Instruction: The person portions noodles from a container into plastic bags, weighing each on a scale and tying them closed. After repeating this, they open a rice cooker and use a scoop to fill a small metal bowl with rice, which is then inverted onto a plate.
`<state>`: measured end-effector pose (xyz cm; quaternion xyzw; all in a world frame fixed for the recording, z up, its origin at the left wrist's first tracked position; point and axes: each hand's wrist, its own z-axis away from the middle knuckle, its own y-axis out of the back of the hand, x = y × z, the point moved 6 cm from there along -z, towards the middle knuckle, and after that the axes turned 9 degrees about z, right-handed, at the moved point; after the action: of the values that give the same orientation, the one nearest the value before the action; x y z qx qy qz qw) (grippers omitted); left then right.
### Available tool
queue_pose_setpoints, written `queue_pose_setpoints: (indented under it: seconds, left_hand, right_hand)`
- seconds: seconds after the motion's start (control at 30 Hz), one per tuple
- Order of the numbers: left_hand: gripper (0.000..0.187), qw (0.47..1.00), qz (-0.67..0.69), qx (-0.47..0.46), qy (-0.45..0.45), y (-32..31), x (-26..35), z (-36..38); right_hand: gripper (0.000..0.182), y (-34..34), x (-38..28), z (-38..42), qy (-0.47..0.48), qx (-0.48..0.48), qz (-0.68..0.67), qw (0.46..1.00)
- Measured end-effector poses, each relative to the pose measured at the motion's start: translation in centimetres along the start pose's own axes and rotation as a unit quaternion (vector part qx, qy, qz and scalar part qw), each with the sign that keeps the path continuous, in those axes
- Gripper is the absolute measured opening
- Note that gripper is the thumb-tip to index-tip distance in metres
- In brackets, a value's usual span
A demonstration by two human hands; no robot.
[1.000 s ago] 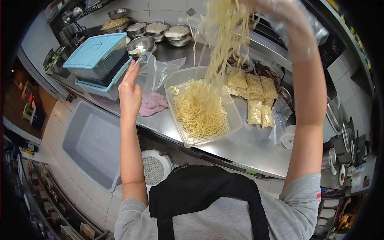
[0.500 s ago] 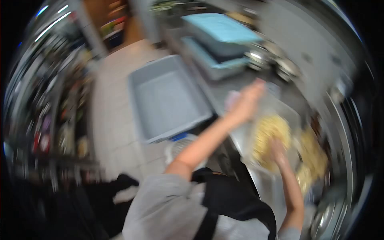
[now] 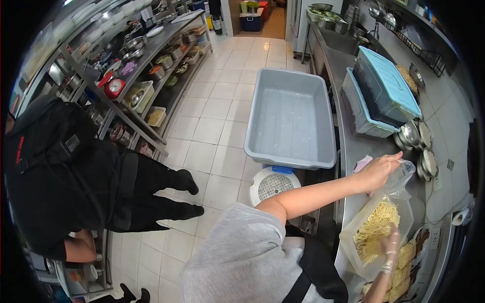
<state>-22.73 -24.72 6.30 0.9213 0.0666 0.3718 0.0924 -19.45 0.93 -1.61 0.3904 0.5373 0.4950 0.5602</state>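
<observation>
My left hand (image 3: 380, 174) is closed on a clear plastic bag (image 3: 402, 178), above the far end of a translucent plastic tub (image 3: 349, 242). Pale yellow noodles (image 3: 378, 218) lie loose inside the tub. My right hand (image 3: 390, 243) wears a clear thin glove and is down in the tub, its slightly blurred fingers curled against the noodles. Bundles of noodles (image 3: 401, 272) lie beside the tub, near my right wrist. A pink cloth (image 3: 362, 163) rests on the counter behind my left forearm.
An empty grey bin (image 3: 290, 118) stands left of the steel counter (image 3: 348, 146), above a white perforated stool (image 3: 275, 186). Blue-lidded boxes (image 3: 386, 83) and metal bowls (image 3: 409, 134) sit farther along the counter. A person in black (image 3: 60, 177) stands at the left shelves (image 3: 146, 65).
The view has turned and sharpened, bringing the other person and shelves more fully into sight. My left hand remains by the bag, and my right hand remains at the noodles.
</observation>
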Motion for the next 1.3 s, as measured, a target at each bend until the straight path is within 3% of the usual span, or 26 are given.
queue_pose_setpoints:
  seconds: [0.03,0.1,0.13,0.17,0.2,0.27,0.33,0.37,0.4,0.47,0.5,0.53,0.57,0.6,0.67,0.7,0.77,0.9,1.07,1.23,1.3]
  left_hand:
    - [0.036,1.0,-0.002,0.013,-0.004,0.4,0.2,-0.1]
    - [0.039,0.999,-0.003,0.039,-0.027,0.4,0.4,-0.2]
    - [0.04,0.998,0.003,0.047,-0.05,-0.1,0.4,-0.6]
    - [0.043,0.997,0.022,0.061,-0.044,-0.5,0.3,-0.8]
    - [0.046,0.995,0.011,0.07,-0.077,-0.9,-0.1,-1.0]
    - [0.056,0.996,0.011,0.07,-0.053,-1.4,0.2,-1.4]
    - [0.065,0.992,0.12,0.028,-0.02,-2.0,0.9,-1.6]
    - [0.066,0.997,0.018,0.011,-0.079,-2.2,1.8,-1.7]
    - [0.065,0.997,-0.009,0.003,-0.081,-2.9,2.2,-1.9]
    - [0.065,0.999,0.012,-0.011,-0.051,-4.9,2.4,-2.1]
    - [0.065,0.999,0.023,-0.03,-0.036,-6.3,1.7,-2.4]
    - [0.064,0.998,0.03,-0.048,-0.021,-7.9,1.1,-2.6]
    - [0.062,0.995,-0.009,-0.068,-0.074,-9.7,1.3,-2.5]
    - [0.062,0.993,0.01,-0.085,-0.085,-11.3,1.2,-2.3]
    - [0.056,0.98,-0.054,-0.141,-0.128,-14.9,0.7,-1.4]
    - [0.056,0.979,-0.03,-0.165,-0.119,-16.3,-0.2,-1.2]
    - [0.057,0.976,-0.029,-0.17,-0.136,-18.4,-1.6,-0.8]
    - [0.063,0.979,-0.002,-0.156,-0.134,-20.4,-1.0,-2.3]
    - [0.07,0.975,0.044,-0.143,-0.164,-24.5,2.8,-3.5]
    - [0.064,0.936,0.04,-0.299,-0.181,-33.9,3.3,-1.0]
    - [0.045,0.902,0.062,-0.392,-0.17,-36.6,2.6,-0.2]
  right_hand:
    - [0.039,1.0,2.3,-0.5,0.08,0.088,-0.044,0.992]
    - [0.044,5.9,-0.9,1.6,0.038,0.055,-0.359,0.931]
    - [0.048,7.9,-0.9,1.5,0.157,0.069,-0.321,0.931]
    - [0.049,9.6,-2.6,2.9,0.094,0.062,-0.329,0.938]
    - [0.051,8.5,0.9,1.9,0.054,0.146,-0.279,0.947]
    - [0.056,7.4,0.6,2.8,0.003,0.156,-0.023,0.988]
    - [0.083,3.5,0.4,3.8,0.062,-0.038,0.097,0.993]
    - [0.091,2.0,0.7,4.4,0.111,-0.081,0.055,0.989]
    - [0.085,2.6,0.3,5.3,0.106,-0.07,0.035,0.991]
    - [0.069,4.8,1.0,7.1,0.04,0.046,-0.001,0.998]
    - [0.069,4.4,3.0,6.7,0.008,0.057,-0.002,0.998]
    - [0.06,3.1,5.6,6.3,-0.038,0.053,-0.156,0.986]
    - [0.05,2.1,7.5,6.8,-0.075,0.055,-0.308,0.947]
    - [0.05,2.0,7.9,8.1,-0.096,0.072,-0.311,0.943]
    - [0.037,1.3,8.1,10.2,-0.123,0.096,-0.49,0.857]
    - [0.037,1.0,8.5,11.1,-0.138,0.114,-0.489,0.854]
    - [0.036,-0.3,8.8,12.6,-0.122,0.133,-0.635,0.751]
    - [0.05,-1.7,9.0,14.7,-0.141,0.176,-0.668,0.709]
    - [0.044,-2.9,8.6,17.0,-0.158,0.231,-0.665,0.693]
    - [0.04,-4.2,8.3,17.8,-0.138,0.264,-0.702,0.647]
    - [0.04,-4.4,8.5,17.9,-0.121,0.285,-0.712,0.63]
